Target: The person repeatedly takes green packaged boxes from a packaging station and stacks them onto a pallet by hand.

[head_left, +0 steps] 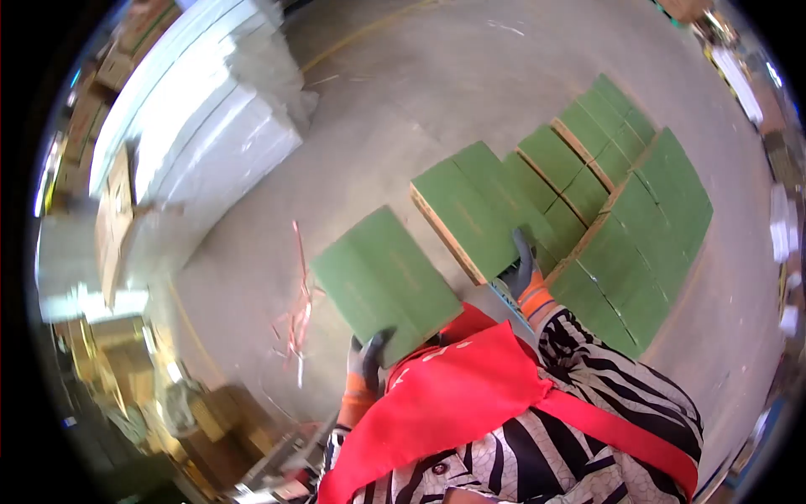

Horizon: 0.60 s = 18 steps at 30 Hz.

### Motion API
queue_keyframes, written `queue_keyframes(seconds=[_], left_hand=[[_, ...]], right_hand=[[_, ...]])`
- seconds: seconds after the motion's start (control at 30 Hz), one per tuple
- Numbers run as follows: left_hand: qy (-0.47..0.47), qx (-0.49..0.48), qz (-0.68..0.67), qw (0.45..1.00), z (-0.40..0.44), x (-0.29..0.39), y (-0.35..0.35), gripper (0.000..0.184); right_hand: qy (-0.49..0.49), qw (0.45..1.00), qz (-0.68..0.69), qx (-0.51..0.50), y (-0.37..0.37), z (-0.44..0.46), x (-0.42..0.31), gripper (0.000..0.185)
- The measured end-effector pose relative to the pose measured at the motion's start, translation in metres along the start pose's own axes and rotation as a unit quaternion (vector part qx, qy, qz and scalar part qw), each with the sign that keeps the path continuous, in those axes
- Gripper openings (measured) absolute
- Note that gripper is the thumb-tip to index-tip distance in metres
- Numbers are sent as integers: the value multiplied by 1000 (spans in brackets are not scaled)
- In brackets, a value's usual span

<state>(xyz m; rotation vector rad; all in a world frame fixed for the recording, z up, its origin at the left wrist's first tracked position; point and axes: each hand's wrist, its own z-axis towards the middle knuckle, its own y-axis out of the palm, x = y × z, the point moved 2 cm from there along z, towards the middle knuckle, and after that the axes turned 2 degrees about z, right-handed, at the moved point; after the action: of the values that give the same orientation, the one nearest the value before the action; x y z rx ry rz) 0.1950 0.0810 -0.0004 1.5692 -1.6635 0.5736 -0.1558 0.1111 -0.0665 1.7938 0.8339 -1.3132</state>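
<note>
My left hand (369, 359), in a grey glove with an orange cuff, is closed on the near edge of a green board (386, 277). Its thumb lies on top and the other fingers are hidden below. My right hand (522, 267), gloved alike, grips the near corner of a green slab (470, 202) with brown sides, thumb on top. That slab stands beside more green stacks (646, 235), some with straps across their tops. A narrow blue strip with lettering (510, 302) shows just under my right hand.
Large white plastic-wrapped blocks (227, 118) stand at the left, with a cardboard piece (117, 218) against them. Loose red strapping (298, 311) lies on the grey floor (361, 134). Cardboard boxes (134, 370) fill the lower left. Shelved goods (781, 218) line the right edge.
</note>
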Motion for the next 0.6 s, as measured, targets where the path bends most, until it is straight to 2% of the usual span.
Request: queue_keyframes(seconds=[0.07,0.1,0.2,0.23,0.33,0.37,0.4,0.47,0.53,0.6], left_hand=[[18,-68,75,995,65,62,42,54],[20,-82,79,993,99,88,59,54],[-2,-136,104,985,191,149,102,54],[-11,-155,112,982,217,169,117,53],[-24,-210,129,969,294,223,172,52],[-30,-231,137,963,320,235,191,52],[-24,-242,164,956,348,250,210,51],[1,-264,210,942,408,280,254,48],[-30,-292,198,935,486,280,274,49],[-67,-307,219,924,518,306,327,54]], right_hand=[[110,962,232,93,14,54,-13,55],[160,923,338,93,17,82,-18,54],[118,919,325,188,19,137,-32,54],[77,933,292,195,17,159,-33,50],[123,872,404,249,1,231,-30,52],[19,903,310,296,1,249,-30,58],[-77,910,205,351,1,266,-31,64],[73,816,410,401,-4,308,-59,72],[54,780,430,451,-9,336,-61,74],[44,743,459,484,-22,363,-63,78]])
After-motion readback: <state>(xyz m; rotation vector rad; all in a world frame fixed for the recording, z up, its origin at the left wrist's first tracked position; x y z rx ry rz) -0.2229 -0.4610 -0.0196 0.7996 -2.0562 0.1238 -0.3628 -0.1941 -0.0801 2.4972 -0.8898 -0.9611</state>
